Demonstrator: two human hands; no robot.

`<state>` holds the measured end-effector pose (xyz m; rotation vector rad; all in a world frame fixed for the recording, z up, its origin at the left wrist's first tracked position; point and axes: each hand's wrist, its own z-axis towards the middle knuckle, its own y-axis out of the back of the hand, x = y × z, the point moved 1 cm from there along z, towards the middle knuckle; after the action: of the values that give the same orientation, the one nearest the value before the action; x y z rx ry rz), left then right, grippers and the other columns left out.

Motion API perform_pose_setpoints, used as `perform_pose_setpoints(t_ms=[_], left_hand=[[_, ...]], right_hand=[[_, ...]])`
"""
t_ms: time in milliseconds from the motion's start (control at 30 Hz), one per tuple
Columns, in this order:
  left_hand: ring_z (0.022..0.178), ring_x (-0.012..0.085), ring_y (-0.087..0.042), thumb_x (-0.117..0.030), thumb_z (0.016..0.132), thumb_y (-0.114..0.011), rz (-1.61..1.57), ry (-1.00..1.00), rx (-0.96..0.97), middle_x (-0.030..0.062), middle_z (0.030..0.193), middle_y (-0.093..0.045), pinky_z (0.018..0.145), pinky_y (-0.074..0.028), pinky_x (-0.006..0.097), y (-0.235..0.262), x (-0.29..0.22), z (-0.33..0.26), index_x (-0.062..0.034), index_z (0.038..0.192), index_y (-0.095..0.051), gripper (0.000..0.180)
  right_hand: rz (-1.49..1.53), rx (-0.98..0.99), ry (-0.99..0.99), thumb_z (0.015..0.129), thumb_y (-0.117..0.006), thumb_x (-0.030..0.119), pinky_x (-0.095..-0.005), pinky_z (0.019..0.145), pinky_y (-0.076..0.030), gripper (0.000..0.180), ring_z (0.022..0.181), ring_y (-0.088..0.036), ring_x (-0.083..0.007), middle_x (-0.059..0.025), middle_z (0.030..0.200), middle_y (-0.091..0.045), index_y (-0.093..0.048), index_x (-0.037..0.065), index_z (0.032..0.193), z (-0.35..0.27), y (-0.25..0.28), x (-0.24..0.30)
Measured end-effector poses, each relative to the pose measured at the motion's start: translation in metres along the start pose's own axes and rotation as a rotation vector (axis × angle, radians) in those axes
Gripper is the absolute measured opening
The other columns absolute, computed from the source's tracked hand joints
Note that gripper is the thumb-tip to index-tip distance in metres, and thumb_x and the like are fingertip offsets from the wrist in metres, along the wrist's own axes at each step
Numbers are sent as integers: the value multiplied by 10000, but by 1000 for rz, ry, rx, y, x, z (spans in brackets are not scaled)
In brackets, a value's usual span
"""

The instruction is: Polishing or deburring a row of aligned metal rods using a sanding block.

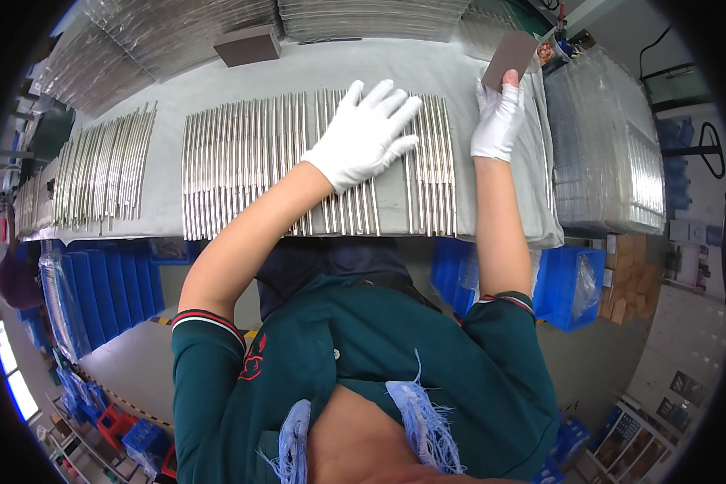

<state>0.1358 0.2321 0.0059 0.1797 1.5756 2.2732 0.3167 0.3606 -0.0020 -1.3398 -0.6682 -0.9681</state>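
Note:
Shiny metal rods [242,161] lie side by side in a row across the grey cloth of the table. My left hand [365,137], in a white glove, rests flat over the middle of this row with its fingers spread. Part of the rods beneath it is hidden by the palm. Off to the right of the row, my right hand [498,121] grips a flat, grey-brown rectangular block [511,60] and holds it up at a tilt. That glove leaves the thumb tip bare, while the fingers behind the block are mostly hidden.
Another group of rods [105,165] lies at the left. A second grey-brown block [248,47] sits at the back, before plastic-wrapped stacks [371,18]. One more wrapped stack [605,145] stands at the right end. Blue bins [571,286] are below the near edge.

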Motion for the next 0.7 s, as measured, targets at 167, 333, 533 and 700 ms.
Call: perform_pose_setpoints(t_ms=[167,333,533,700], left_hand=[[1386,389,-357,-544,933,-489,-235,-203,114,227,1440,-439,1119,-220,611,-17,-74,-4,-24,1404,-461,703],[1390,408,-338,-623,902,-470,-248,-202,139,235,1471,-400,1113,-198,639,-14,-73,-20,-29,1406,-464,779],[1384,417,-344,-712,855,-476,-249,-117,207,255,1475,-385,1114,-199,635,18,-58,-59,-27,1417,-448,886],[1380,409,-344,-733,825,-489,-205,-76,261,254,1446,-407,1118,-186,623,39,-51,-87,-51,1425,-441,909]], right_hand=[[-20,-5,-27,908,-680,412,-324,914,-490,517,1026,-567,-155,-41,1118,-574,-545,34,1235,5,6,-5],[1,-26,-23,905,-684,421,-336,930,-463,512,1026,-573,-162,-37,1118,-576,-548,48,1229,-1,3,1],[9,6,-30,903,-690,415,-338,922,-478,522,1017,-575,-167,-40,1120,-576,-543,43,1238,1,4,-1],[13,21,-40,900,-696,402,-341,923,-480,528,1026,-570,-168,-47,1123,-573,-539,35,1246,-3,-1,0]])
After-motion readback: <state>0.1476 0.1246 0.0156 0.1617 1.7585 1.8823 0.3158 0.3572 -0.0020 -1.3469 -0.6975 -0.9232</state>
